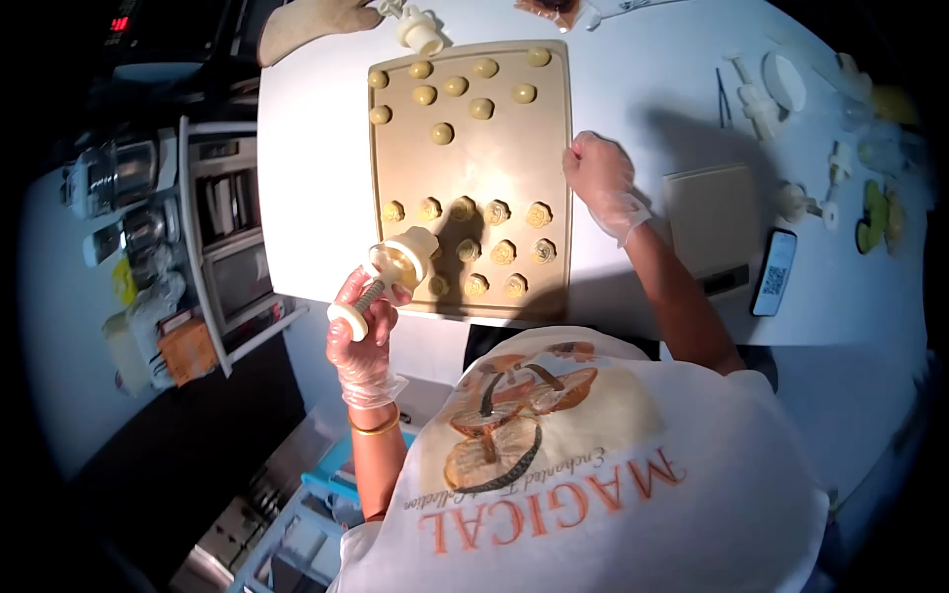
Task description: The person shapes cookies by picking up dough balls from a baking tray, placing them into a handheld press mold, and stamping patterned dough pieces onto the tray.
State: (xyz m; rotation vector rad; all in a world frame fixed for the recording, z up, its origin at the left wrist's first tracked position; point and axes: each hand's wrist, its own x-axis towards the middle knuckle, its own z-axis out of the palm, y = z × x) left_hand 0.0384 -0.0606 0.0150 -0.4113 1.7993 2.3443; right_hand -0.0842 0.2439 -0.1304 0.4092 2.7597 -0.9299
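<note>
In my gloved left hand (366,336) is a cream plastic plunger press mould (403,259), tilted, with its spring and round push knob showing. It is over the lower left corner of a beige baking tray (504,163) and casts a shadow there. Smooth, pale greenish dough balls (456,86) sit in the upper part of the tray. Pressed, patterned dough pieces (497,211) stand in rows in the lower part. My gloved right hand (600,170) is closed in a fist beside the tray's right rim; whatever its fingers hold, if anything, is hidden.
Another cream press mould (421,34) stands behind the tray, beside an oven mitt (311,28). To the right lie a square board (714,219), a phone (775,273) and mould parts (756,107). A shelf unit (229,227) stands left of the table.
</note>
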